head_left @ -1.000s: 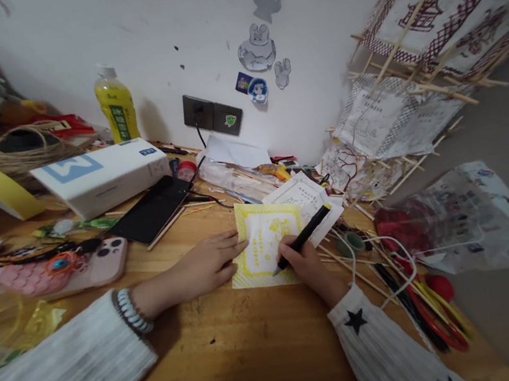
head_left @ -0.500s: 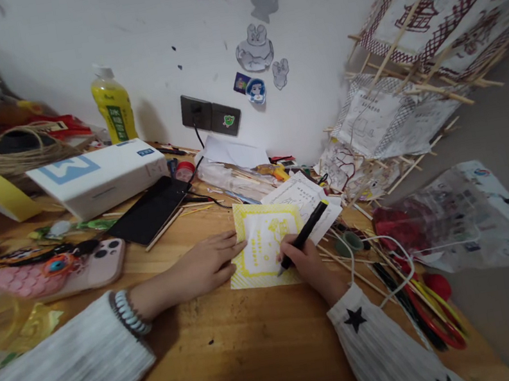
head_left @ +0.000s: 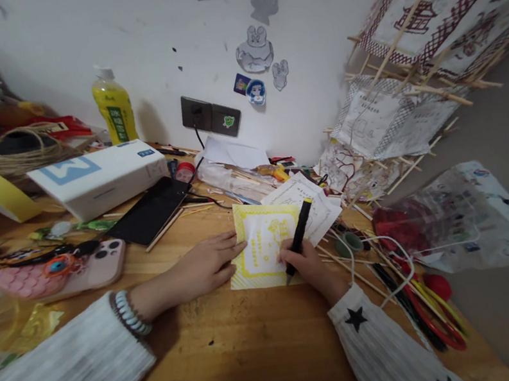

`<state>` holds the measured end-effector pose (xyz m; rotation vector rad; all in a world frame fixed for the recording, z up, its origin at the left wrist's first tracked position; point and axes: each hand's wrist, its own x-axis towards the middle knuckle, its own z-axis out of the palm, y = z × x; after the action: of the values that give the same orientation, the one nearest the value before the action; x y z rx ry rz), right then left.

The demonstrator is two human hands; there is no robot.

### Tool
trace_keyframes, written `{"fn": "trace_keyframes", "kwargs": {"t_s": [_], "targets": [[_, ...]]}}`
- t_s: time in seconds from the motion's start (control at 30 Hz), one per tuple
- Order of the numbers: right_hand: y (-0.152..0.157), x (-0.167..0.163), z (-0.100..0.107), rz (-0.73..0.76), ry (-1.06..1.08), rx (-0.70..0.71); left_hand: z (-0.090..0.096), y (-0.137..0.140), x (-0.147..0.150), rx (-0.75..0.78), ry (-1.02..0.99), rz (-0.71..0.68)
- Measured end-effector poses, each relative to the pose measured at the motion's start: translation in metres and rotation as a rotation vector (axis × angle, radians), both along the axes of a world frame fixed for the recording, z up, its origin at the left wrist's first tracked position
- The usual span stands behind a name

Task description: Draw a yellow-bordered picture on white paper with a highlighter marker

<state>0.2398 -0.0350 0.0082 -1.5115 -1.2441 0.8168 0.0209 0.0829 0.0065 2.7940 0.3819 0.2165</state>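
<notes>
The right hand (head_left: 307, 266) grips a pen (head_left: 298, 239), tip at the near right edge of the yellow-bordered paper (head_left: 263, 241). The left hand (head_left: 203, 265) lies flat, pinning the paper's left edge. Firm pinning and short strokes should keep lines clean; a phone (head_left: 153, 209) lies left of the paper.

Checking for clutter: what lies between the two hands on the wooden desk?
In the head view, only the yellow-bordered paper sheet lies between left hand and right hand; both touch it.

Yellow-bordered paper (head_left: 263, 241) flat — black pen (head_left: 298, 236) tilted
</notes>
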Motion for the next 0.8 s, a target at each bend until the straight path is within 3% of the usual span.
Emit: {"fn": "trace_keyframes", "kwargs": {"t_s": [0.23, 0.37, 0.5, 0.8], "targets": [[0.0, 0.001, 0.002, -0.025, 0.031, 0.025, 0.002, 0.0, -0.001, -0.008, 0.023, -0.008], [-0.001, -0.002, 0.003, -0.029, 0.035, 0.158, 0.007, -0.003, -0.003, -0.01, 0.029, -0.006], [-0.005, -0.011, 0.004, 0.018, -0.095, 0.245, 0.01, -0.005, -0.004, -0.015, 0.048, 0.001], [-0.005, -0.023, -0.006, 0.078, -0.132, 0.231, 0.009, -0.004, -0.003, -0.019, 0.067, -0.017]]}}
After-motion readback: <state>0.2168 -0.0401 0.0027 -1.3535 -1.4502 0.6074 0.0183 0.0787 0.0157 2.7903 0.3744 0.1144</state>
